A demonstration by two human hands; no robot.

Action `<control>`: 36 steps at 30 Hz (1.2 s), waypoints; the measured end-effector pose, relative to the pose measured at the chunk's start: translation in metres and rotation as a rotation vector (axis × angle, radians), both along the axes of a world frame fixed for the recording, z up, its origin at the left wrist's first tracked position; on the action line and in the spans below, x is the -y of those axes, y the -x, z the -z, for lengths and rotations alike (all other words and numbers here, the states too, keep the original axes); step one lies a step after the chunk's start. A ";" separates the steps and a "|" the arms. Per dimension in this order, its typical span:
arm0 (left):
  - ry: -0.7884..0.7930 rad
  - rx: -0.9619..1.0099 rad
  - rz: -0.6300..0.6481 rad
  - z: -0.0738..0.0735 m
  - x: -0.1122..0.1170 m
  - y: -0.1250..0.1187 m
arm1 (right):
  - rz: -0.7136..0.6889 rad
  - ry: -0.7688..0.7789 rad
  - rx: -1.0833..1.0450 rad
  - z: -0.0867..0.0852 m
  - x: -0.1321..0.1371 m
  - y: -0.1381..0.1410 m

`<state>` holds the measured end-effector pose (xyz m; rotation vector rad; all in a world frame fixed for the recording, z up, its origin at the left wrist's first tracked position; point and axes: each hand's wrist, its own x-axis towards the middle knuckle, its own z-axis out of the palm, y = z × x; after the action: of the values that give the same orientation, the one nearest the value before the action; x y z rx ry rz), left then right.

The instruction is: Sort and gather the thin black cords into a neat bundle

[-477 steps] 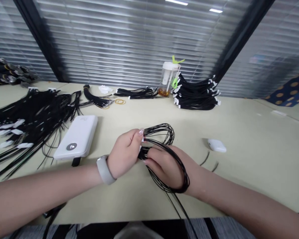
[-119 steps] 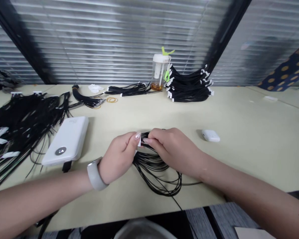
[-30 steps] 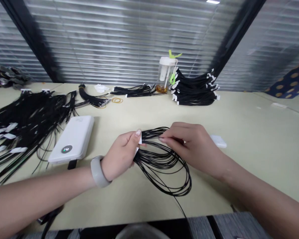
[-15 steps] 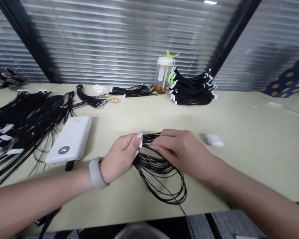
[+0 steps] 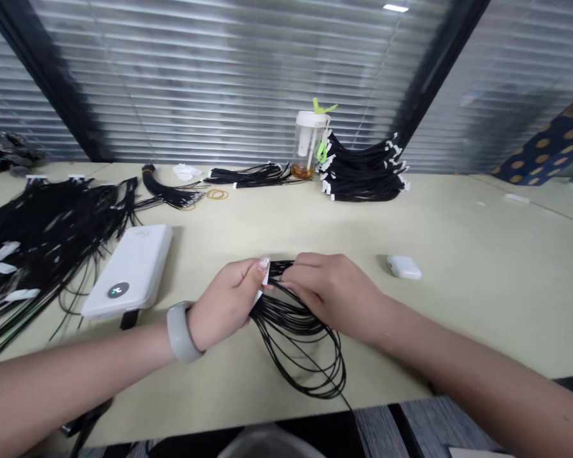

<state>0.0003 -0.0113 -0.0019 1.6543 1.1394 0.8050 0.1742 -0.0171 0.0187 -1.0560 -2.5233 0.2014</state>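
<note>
Looped black cables (image 5: 310, 366) hang between my hands, low over the table. My left hand (image 5: 232, 292), with a grey band on its wrist, is closed on the bundle where a white tag (image 5: 266, 273) shows under the thumb. On the right, my right hand (image 5: 327, 286) pinches the cables close to the left fingertips. Its fingers partly cover the strands, so which ones it grips is hidden. The loops droop below both hands towards the table's front edge, and a single strand trails over that edge.
A white power bank (image 5: 128, 270) lies left of my hands, beside a heap of black cables (image 5: 52, 222). Rubber bands (image 5: 216, 194), a clear bottle (image 5: 304, 146) and stacked tied cables (image 5: 363, 172) stand along the back. A small white case (image 5: 403, 267) lies to the right.
My right hand has shifted slightly left, nearer to my left hand, along the cables. The loops have swung a little left. The whole view has also moved slightly.
</note>
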 end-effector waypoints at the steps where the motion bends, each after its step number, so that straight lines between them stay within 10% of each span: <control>1: 0.000 0.011 -0.011 0.001 0.000 0.000 | 0.019 0.059 -0.045 -0.003 -0.001 -0.001; 12: 0.153 0.203 -0.299 0.008 -0.011 0.001 | 0.116 1.013 -0.422 -0.011 -0.020 -0.028; 16: 0.177 0.255 -0.320 0.004 -0.011 0.000 | 0.158 1.125 -0.622 -0.018 -0.021 -0.033; 21: 0.165 0.260 -0.324 0.003 -0.011 -0.001 | 0.204 0.961 -0.615 -0.023 -0.017 -0.032; 27: 0.201 0.360 -0.381 0.002 -0.014 -0.002 | 0.256 0.164 -0.293 -0.032 -0.013 -0.042; 32: 0.238 0.490 -0.393 0.002 -0.019 -0.003 | -0.002 0.639 0.257 -0.038 0.002 -0.037; 36: 0.259 0.487 -0.403 0.002 -0.021 -0.002 | 0.047 0.365 0.362 -0.030 0.015 -0.017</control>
<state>0.0028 0.0096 -0.0043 0.9511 1.1739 1.1819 0.1910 -0.0319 0.0488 -1.3980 -2.8480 0.5159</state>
